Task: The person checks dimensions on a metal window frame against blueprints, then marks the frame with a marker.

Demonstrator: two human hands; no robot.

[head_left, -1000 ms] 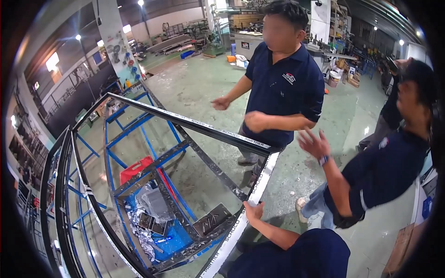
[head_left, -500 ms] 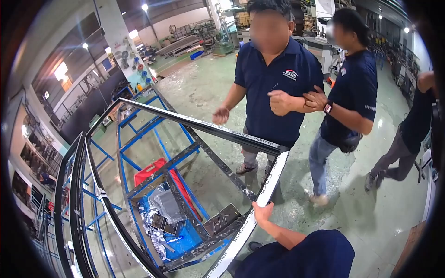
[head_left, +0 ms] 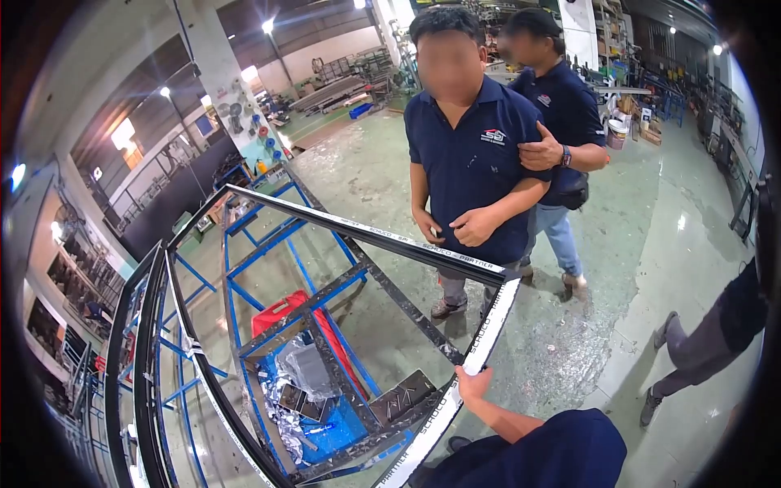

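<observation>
The frame (head_left: 382,237) is cut off at the bottom edge.

Gripping with the right hand (head_left: 472,382), fingers curled over the white-taped edge (head_left: 490,323) of a large black frame (head_left: 366,232) tilted above a blue steel rack (head_left: 254,254). Down inside the rack, crumpled foil (head_left: 291,368) beside a red crate (head_left: 272,313). Across the frame, a person in a navy polo (head_left: 472,163), hands clasped just above the top bar; close behind, a second person (head_left: 569,106) touching that one's arm.

Frame tape (head_left: 489,327): seemingly "SCHÜCO – PARTNER", repeated along bars.
</observation>
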